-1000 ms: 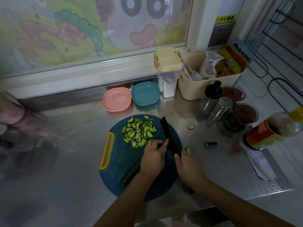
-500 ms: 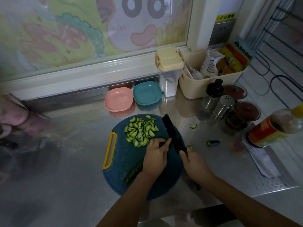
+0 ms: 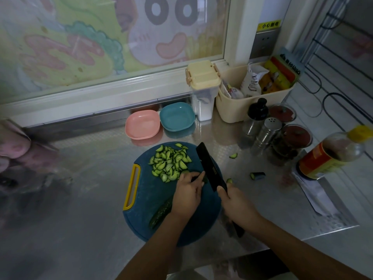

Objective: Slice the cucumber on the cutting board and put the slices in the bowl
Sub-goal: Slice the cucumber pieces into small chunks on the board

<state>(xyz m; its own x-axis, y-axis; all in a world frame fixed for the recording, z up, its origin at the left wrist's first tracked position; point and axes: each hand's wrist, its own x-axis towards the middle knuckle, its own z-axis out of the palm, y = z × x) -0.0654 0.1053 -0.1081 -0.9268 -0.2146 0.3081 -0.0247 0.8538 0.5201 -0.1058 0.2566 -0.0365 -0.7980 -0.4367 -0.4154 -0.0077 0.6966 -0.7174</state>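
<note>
Many slices (image 3: 171,162) lie heaped mid-frame, none in the bowls (image 3: 177,116); left hand (image 3: 187,191) apparently pins a stub (image 3: 205,178), right hand (image 3: 237,204) grips the knife (image 3: 210,168).

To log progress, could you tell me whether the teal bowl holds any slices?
Empty: teal bowl shows bare inside; the slices lie on the cutting board.

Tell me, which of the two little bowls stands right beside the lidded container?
The teal bowl; the pink bowl lies farther left of the container.

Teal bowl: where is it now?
In the head view, the teal bowl sits behind the cutting board, between the pink bowl on its left and the lidded container on its right.
</note>
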